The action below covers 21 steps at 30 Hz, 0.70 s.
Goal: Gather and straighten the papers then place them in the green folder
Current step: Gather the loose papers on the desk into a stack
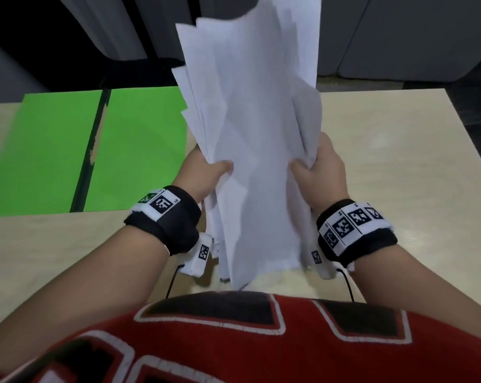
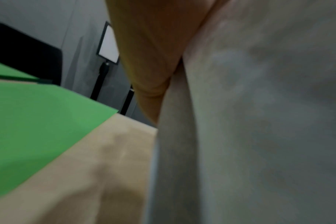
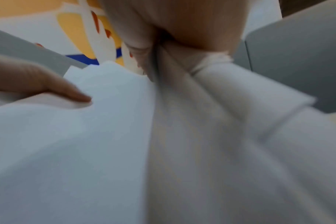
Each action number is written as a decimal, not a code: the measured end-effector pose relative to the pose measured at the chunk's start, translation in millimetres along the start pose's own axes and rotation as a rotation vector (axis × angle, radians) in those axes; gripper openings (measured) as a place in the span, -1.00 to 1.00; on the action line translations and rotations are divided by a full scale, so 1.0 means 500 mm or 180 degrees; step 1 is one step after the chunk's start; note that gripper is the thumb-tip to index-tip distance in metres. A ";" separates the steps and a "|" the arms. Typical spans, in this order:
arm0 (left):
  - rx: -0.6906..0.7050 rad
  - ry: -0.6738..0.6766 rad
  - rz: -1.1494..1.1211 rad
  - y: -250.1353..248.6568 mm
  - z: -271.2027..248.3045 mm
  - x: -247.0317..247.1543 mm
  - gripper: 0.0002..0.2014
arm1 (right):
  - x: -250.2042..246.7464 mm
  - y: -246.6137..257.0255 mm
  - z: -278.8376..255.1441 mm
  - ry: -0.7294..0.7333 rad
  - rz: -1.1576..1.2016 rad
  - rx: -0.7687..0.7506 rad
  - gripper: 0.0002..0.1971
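Above the near edge of the counter [image 1: 399,161], a stack of white papers [image 1: 250,134] stands upright between both hands, its lower end down near the counter in front of the person's red jersey [image 1: 234,341] and its uneven top edges fanned out high in the head view. The left hand [image 1: 206,172] holds the stack's left edge, thumb on the near face and the other fingers hidden behind the sheets. The right hand [image 1: 322,167] holds the right edge in the same way, thumb curled onto the front so that the sheets crumple under it. Both grips are closed on the papers.

The head view alone shows the green folder [image 1: 68,150] lying open and flat on the counter to the left of the papers, its dark spine running between two green leaves. It also shows black wrist bands with printed markers [image 1: 344,228] on both forearms.

The left wrist view adds a low look past the left hand [image 2: 150,53] pressed against the papers [image 2: 259,121], with a corner of the green folder [image 2: 38,128] on the pale counter [image 2: 86,174], and, beyond it, a dark chair back and a white sign on a black stand [image 2: 108,44].

The right wrist view shows the right hand [image 3: 182,27] pinching the bunched papers [image 3: 105,151], the stepped upper edges of the sheets, and the left thumb [image 3: 48,84] lying on their face. All the views are blurred.
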State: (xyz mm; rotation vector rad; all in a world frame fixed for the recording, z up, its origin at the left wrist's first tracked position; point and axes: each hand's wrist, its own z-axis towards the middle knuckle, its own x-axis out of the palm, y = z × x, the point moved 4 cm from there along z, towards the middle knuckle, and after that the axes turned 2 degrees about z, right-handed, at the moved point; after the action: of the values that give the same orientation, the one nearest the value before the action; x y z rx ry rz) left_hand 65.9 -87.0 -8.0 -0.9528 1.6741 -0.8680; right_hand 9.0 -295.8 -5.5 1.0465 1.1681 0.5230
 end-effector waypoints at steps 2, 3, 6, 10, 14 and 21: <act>0.0188 -0.0249 -0.0331 -0.035 -0.010 -0.012 -0.74 | -0.011 0.028 -0.002 -0.0340 0.0028 -0.0298 -0.68; 0.0265 -0.0371 -0.0482 -0.049 -0.014 -0.019 -0.76 | -0.019 0.042 -0.004 -0.0516 0.0080 -0.0463 -0.67; 0.0448 -0.0648 -0.0376 -0.072 -0.023 -0.039 -0.81 | -0.040 0.082 -0.011 -0.0901 0.0241 -0.0940 -0.58; 0.0744 -0.0609 -0.0151 -0.081 -0.030 -0.055 -0.74 | -0.040 0.087 -0.001 -0.0796 0.0272 -0.0827 -0.52; 0.0756 -0.0764 -0.0367 -0.079 -0.032 -0.071 -0.78 | -0.049 0.082 0.000 -0.0897 0.0087 -0.0904 -0.63; 0.1180 -0.0521 -0.0948 -0.097 -0.035 -0.097 -0.68 | -0.075 0.085 0.000 -0.0959 0.0931 -0.0743 -0.46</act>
State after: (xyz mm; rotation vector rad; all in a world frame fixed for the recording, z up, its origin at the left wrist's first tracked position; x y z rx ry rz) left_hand 68.5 -62.9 58.4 -0.9950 1.1941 -1.2148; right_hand 2.9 -306.3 49.9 1.0555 0.6747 0.6862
